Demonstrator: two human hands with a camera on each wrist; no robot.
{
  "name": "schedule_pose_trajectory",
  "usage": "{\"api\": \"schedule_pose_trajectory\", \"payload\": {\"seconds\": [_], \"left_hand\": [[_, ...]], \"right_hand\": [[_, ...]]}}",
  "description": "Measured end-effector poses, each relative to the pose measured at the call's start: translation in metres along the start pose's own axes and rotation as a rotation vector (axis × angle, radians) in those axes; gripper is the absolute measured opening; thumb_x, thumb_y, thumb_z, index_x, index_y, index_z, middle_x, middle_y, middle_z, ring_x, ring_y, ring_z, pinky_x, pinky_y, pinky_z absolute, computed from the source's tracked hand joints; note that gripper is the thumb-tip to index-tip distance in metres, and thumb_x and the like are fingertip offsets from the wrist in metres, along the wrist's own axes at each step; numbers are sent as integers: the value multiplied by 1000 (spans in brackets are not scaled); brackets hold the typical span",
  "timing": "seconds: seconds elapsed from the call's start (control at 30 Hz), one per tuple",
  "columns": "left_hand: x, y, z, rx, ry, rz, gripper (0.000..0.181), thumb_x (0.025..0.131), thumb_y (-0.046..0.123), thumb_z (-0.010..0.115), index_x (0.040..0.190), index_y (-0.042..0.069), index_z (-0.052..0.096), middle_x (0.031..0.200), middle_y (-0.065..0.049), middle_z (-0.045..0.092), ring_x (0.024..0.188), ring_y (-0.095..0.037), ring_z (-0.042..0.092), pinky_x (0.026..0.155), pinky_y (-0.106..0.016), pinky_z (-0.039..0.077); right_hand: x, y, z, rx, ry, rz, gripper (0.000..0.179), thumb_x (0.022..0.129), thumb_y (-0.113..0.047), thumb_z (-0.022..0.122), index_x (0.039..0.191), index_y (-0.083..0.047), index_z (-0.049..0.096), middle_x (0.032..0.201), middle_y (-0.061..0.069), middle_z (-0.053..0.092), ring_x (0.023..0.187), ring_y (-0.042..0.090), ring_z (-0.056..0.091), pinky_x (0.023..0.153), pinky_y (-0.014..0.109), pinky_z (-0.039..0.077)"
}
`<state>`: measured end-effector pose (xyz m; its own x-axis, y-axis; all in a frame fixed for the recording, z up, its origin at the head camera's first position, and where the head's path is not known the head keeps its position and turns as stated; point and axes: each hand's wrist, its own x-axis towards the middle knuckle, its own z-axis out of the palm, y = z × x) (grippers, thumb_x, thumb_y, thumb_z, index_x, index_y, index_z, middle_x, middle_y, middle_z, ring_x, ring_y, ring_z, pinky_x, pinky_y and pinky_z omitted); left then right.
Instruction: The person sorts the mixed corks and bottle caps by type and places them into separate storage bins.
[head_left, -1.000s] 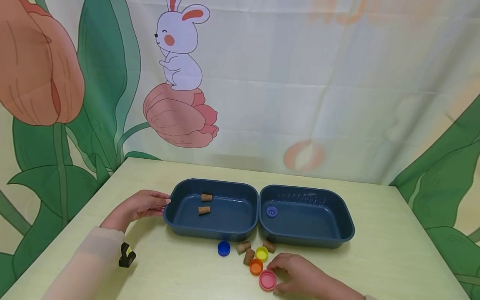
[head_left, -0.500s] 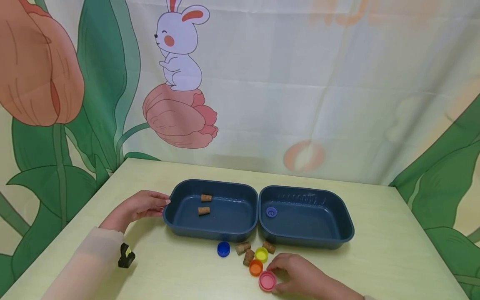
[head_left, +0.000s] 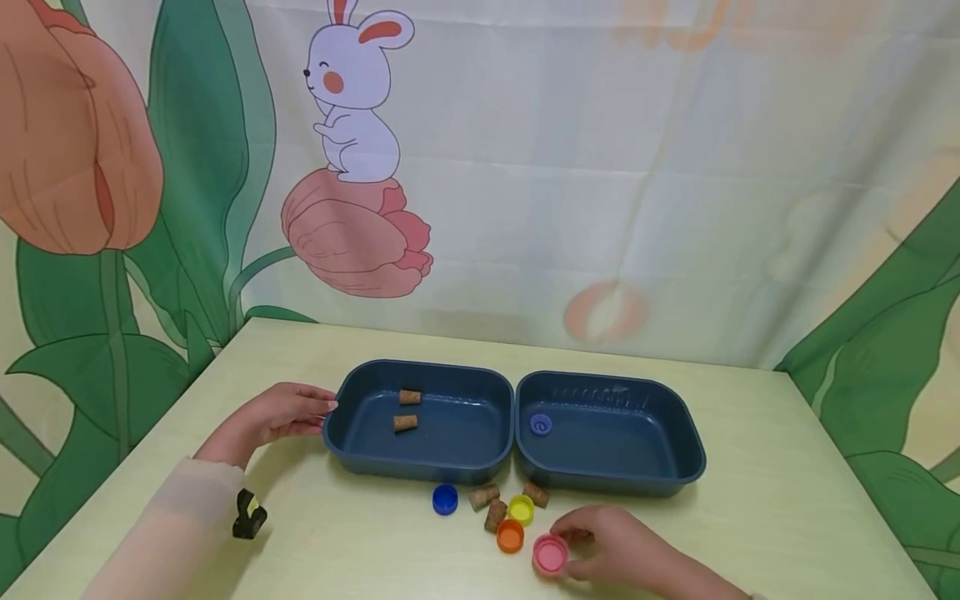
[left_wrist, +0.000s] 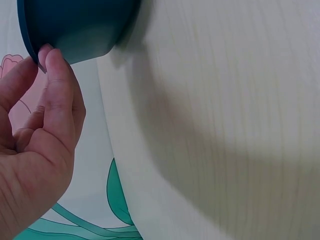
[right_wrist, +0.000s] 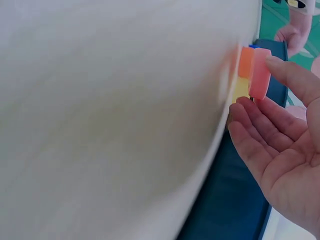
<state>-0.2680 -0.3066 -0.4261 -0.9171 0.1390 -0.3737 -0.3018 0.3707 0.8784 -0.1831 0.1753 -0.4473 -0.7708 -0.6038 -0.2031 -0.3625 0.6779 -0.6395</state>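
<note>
My right hand [head_left: 626,550] pinches a pink bottle cap [head_left: 551,554] between thumb and fingertips, low over the near part of the table. In the right wrist view the pink cap stands out in front of the orange cap and a bit of yellow. My left hand [head_left: 288,412] holds the left end of a dark blue tray [head_left: 420,471]; the left wrist view shows thumb and fingers on either side of its rim [left_wrist: 31,55]. Left of the pink cap lie an orange cap [head_left: 511,536], a yellow cap [head_left: 521,510] and a blue cap [head_left: 445,499].
Corks [head_left: 484,497] lie among the caps. The left tray holds two corks [head_left: 406,423]. A second dark blue tray [head_left: 615,482] touches its right end, with a purple cap [head_left: 541,425] inside. A printed curtain [head_left: 510,208] hangs behind the table [head_left: 337,542].
My right hand has drawn the pink cap slightly right, away from the orange cap. My left hand stays at the tray's end. The whole head view has shifted slightly.
</note>
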Motion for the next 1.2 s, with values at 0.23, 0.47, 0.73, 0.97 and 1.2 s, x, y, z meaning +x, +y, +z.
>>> {"api": "schedule_pose_trajectory", "payload": {"seconds": [0.23,0.47,0.73,0.97,1.2], "left_hand": [[-1,1,1,-9,3,-8,57,104,17,59,147,-16,40,92,4,70,80,-7,68,76,-21,62],[1,1,1,-10,-11,-4,57,105,16,58,147,-17,39,91,5,70,80,-6,67,77,-20,62],[0,2,2,-4,8,-8,56,104,15,59,146,-16,40,91,4,69,80,-7,67,76,-20,62],[0,2,0,-2,2,-1,57,104,15,58,147,-17,39,91,5,69,80,-6,66,76,-19,62],[2,1,-1,-13,-10,-1,57,105,15,58,147,-17,38,89,5,69,79,-5,66,75,-19,62]], "right_hand": [[-10,2,-21,69,39,-42,34,84,-18,83,114,-4,76,104,2,77,82,-1,60,75,15,56],[-20,0,-50,75,88,-76,34,85,-17,82,115,-3,75,102,3,77,82,-5,61,76,14,57],[-27,-3,-85,101,94,-83,36,87,-16,80,118,1,73,101,5,77,84,-3,64,76,16,58],[-26,-11,-118,99,94,-66,40,89,-18,79,122,3,70,108,11,76,89,4,69,79,17,59],[-18,-19,-150,38,116,-93,44,91,-19,78,126,4,67,111,14,76,92,8,71,80,18,60]]}}
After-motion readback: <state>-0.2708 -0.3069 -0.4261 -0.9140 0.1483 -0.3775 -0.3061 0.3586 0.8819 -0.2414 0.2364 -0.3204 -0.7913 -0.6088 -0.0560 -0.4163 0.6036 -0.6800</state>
